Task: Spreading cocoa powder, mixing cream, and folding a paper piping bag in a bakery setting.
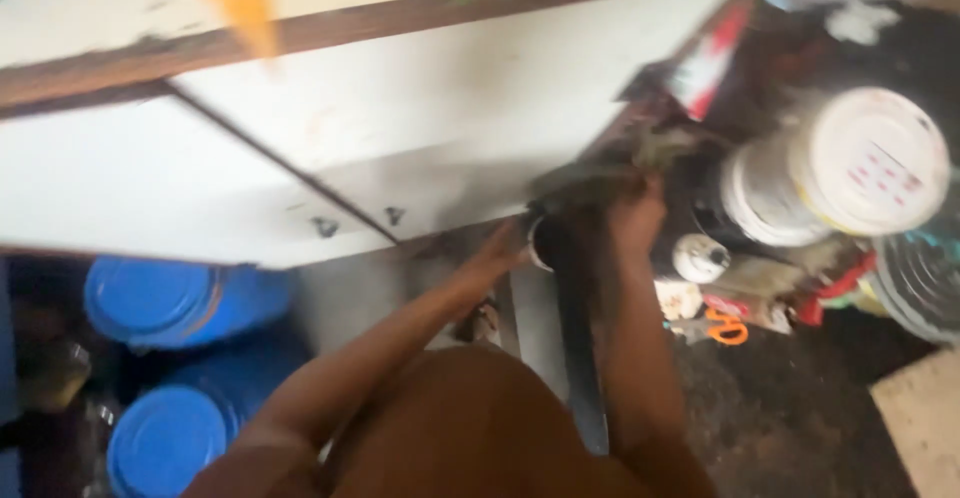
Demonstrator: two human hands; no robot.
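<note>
Left hand (497,253) and right hand (632,216) on blurred dark object (585,186), grips unclear; round white lidded tub (870,163) nearby

A white board surface (450,108) crossed by a dark wooden beam (400,20) fills the upper view, with blue plastic drums (160,303) in shadow lower left and a dark speckled floor (790,418) lower right under dim, warm light
</note>
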